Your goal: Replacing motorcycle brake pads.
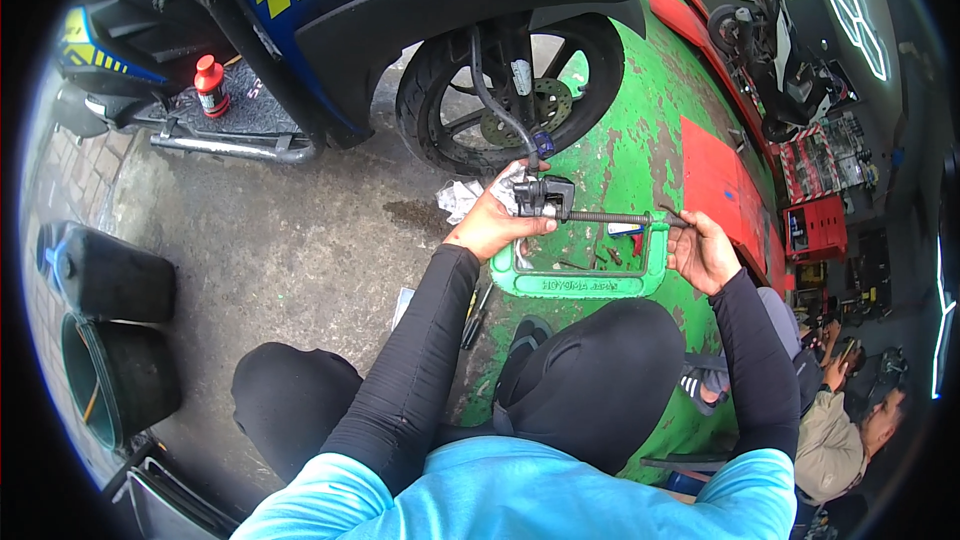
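A green C-clamp (582,286) lies level in front of me, its threaded screw (610,217) running left to right. At its left end sits a dark brake caliper (543,197), still joined to a hose (490,92) by the front wheel. My left hand (490,230) is closed around the caliper and that end of the clamp, with a crumpled white rag (458,202) against it. At the other end, the fingers of my right hand (706,252) curl on the clamp's screw handle (677,219). The caliper's inner side is hidden.
Ahead stands a blue scooter with its front wheel (412,90) close by; a red bottle (211,87) rests on its footboard. Dark bins (120,275) stand left. Small tools (477,318) lie on the floor below the clamp. Another person (835,445) sits at the right.
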Tool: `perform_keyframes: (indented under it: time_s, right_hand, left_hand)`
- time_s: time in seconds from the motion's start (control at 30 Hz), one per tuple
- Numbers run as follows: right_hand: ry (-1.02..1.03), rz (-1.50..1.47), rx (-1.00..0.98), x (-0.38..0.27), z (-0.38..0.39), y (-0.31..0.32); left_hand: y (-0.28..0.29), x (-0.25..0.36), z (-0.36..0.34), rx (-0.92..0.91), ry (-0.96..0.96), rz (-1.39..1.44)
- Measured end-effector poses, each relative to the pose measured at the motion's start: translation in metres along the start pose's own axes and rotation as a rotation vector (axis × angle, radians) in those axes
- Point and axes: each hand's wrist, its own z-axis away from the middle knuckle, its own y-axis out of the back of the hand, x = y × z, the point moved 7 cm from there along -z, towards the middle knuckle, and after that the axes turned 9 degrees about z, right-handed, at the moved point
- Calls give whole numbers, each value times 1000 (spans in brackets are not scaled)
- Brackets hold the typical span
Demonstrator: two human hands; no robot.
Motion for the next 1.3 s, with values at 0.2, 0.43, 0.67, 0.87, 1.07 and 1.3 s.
perform_keyframes:
  time_s: [0.2,0.43,0.67,0.87,1.07,1.3]
  right_hand:
    - [286,262,-56,-37,11,-15]
    - [497,546,19,-67,17,-23]
    - [549,406,118,-42,17,-12]
    - [548,379,103,-43,12,-14]
    - [605,560,55,-49,18,-31]
    - [567,1114,251,-67,-2,-6]
  left_hand:
    - [1,-5,-2,9,41,21]
    - [6,-7,3,60,94,153]
    - [-2,-2,11,9,206,120]
    - [11,-14,18,68,331,303]
    - [15,-5,23,114,304,189]
    - [8,-2,15,91,257,133]
